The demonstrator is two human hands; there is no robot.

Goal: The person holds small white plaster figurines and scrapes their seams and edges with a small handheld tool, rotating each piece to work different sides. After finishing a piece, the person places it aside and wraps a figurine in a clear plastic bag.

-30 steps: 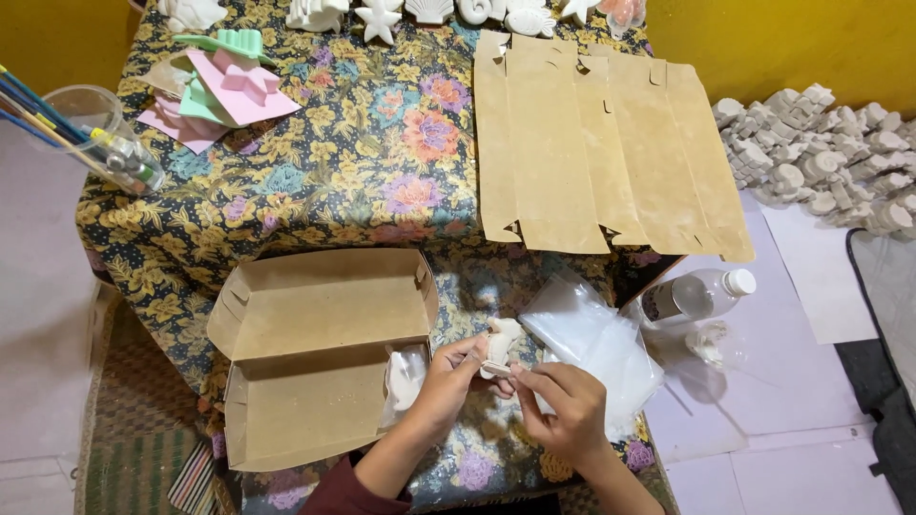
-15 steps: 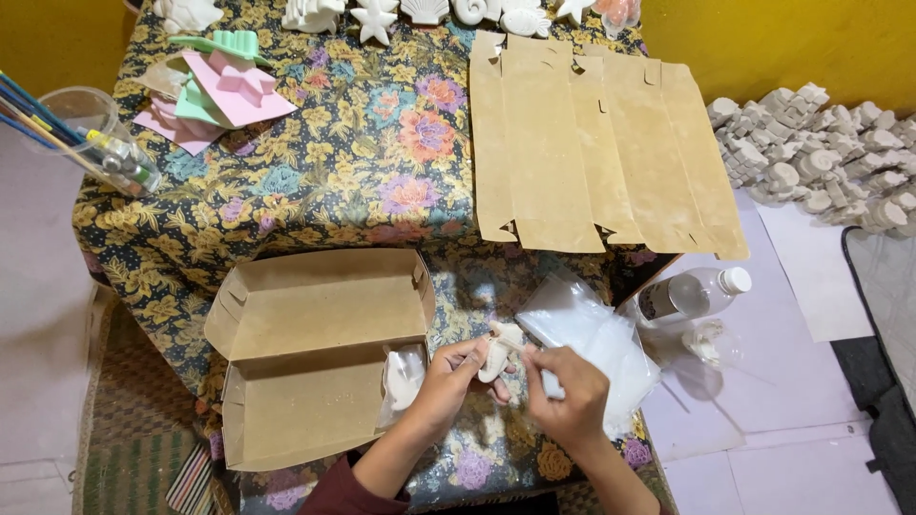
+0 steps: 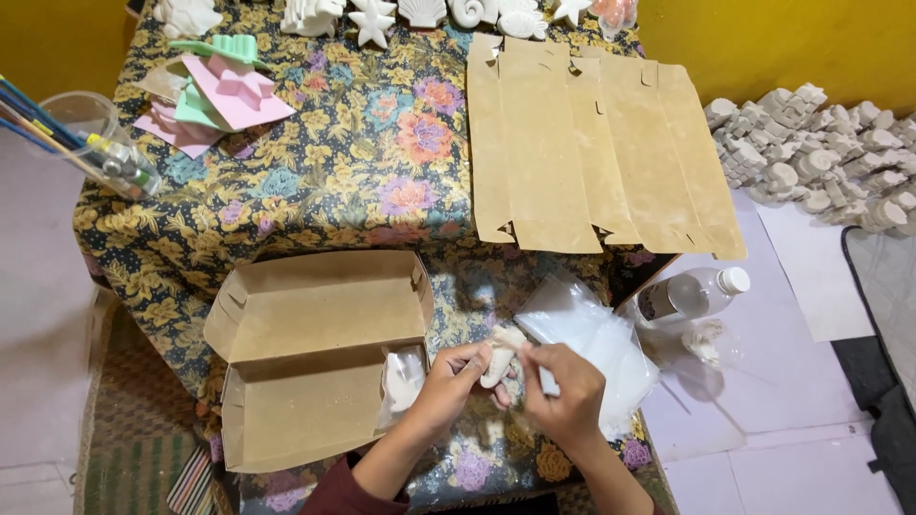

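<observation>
The table (image 3: 315, 181) under my hands wears a dark cloth patterned with yellow, pink, orange and blue flowers, and the open box (image 3: 315, 353) at near left is plain brown cardboard, like the flat sheets (image 3: 592, 143) at far right. The small figure (image 3: 500, 353) between my fingers (image 3: 474, 360) is off-white, with a clear plastic bag (image 3: 592, 334) just right of it. Far left lie pink and mint-green shapes (image 3: 215, 91), white figures (image 3: 420, 11) line the far edge, and the wall (image 3: 792, 38) behind is yellow.

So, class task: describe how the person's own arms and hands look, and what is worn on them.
Both hands, left and right, are bare, with no gloves. No rings or watch can be made out. A dark red sleeve covers the left upper arm; both forearms are uncovered.
</observation>
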